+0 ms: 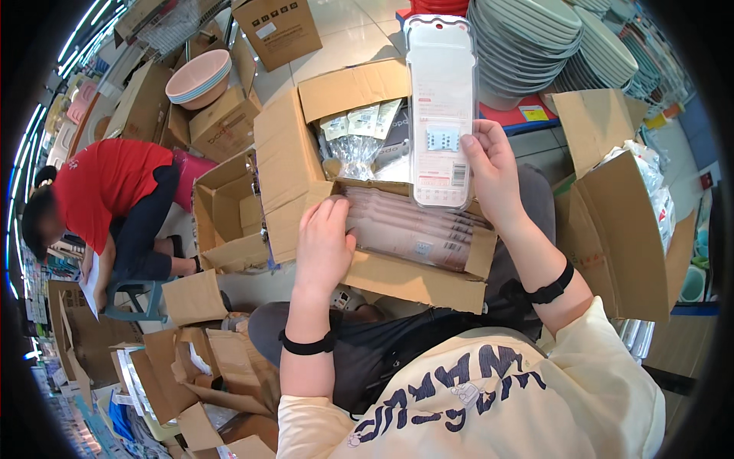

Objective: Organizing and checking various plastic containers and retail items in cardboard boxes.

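Note:
My right hand [495,172] grips a clear plastic blister pack [440,99] by its right edge, thumb on its face. The pack is upright, tall and narrow, with a white printed backing card. It hangs over a small open cardboard box [417,279], in which a row of similar flat blister packs [413,222] stands tightly together. My left hand [327,229] is at the left end of this box, fingers curled over its side wall beside the packs. Some fingertips are hard to make out there.
Behind stands an open carton [355,80] with bagged goods. Another open carton [619,229] is at right, and stacked basins [524,46] rise at the back. A person in a red shirt [111,191] sits on a stool at left. More opened cartons [206,375] crowd the lower left.

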Motion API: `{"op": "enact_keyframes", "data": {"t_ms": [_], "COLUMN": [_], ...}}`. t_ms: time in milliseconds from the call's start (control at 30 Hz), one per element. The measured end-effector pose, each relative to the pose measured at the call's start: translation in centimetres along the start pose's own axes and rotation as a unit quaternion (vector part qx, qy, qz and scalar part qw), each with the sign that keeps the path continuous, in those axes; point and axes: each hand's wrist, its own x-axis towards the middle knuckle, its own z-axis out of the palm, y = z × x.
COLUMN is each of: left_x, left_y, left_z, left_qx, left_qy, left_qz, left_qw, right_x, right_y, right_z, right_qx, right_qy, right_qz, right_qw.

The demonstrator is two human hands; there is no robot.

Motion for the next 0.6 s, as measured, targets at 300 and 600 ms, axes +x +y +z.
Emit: {"op": "enact_keyframes", "data": {"t_ms": [300, 600], "left_x": [-0.04, 0.05], "left_y": [-0.27, 0.0], "left_z": [0.08, -0.21], "left_qx": [0.007, 0.003], "left_qy": [-0.003, -0.006], "left_qz": [0.011, 0.013], "left_qw": [1.0, 1.0], "right_x": [0.03, 0.15], "right_y": [0.05, 0.09], "right_z": [0.36, 0.26], "right_qx": [0.027, 0.023], "right_qy": [0.013, 0.023], "right_qz": [0.013, 0.023], "right_qw": [0.999, 0.999]}}
